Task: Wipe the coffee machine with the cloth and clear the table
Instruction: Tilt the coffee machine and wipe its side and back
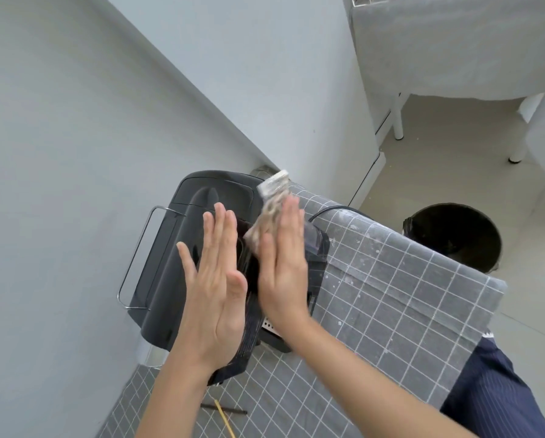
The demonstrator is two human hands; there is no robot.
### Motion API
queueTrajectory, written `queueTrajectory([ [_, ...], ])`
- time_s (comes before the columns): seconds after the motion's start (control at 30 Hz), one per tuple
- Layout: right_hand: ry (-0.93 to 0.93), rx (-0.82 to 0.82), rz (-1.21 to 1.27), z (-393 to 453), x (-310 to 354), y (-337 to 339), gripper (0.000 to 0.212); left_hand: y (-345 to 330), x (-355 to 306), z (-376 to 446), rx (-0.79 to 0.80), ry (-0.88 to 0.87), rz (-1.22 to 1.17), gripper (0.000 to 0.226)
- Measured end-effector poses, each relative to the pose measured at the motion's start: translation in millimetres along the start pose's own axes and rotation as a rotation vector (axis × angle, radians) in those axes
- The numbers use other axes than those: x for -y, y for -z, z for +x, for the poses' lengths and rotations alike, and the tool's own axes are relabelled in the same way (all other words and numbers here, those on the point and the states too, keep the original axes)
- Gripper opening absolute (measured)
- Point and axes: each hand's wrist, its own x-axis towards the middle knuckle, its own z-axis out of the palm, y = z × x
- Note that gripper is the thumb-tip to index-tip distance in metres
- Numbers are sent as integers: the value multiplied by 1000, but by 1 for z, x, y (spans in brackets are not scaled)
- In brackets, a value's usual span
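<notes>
A black coffee machine stands on a table with a grey checked cloth cover, against the wall. My left hand is raised above the machine, flat, fingers apart, holding nothing. My right hand is beside it, palm facing left, pressing a speckled beige wiping cloth that sticks up past its fingertips. The machine's middle is hidden behind both hands.
A black bin stands on the floor past the table's right edge. Two thin sticks lie on the table near me. A chrome wire handle juts from the machine's left. Another covered table is at the far right.
</notes>
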Motion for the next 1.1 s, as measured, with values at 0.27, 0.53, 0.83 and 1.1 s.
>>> queueTrajectory([
  [0.27, 48, 119, -3, -74, -19, -1, 66, -1, 1, 1, 12, -6, -4, 87],
  [0.53, -249, -70, -30, 38, -80, 17, 49, -2, 1, 2, 15, -4, 9, 86],
  [0.83, -237, -84, -6, -28, -80, 8, 48, -3, 9, 4, 27, -17, 65, 81],
  [1.1, -308, 61, -177, 73, -124, 41, 35, -3, 5, 6, 26, -9, 15, 80],
])
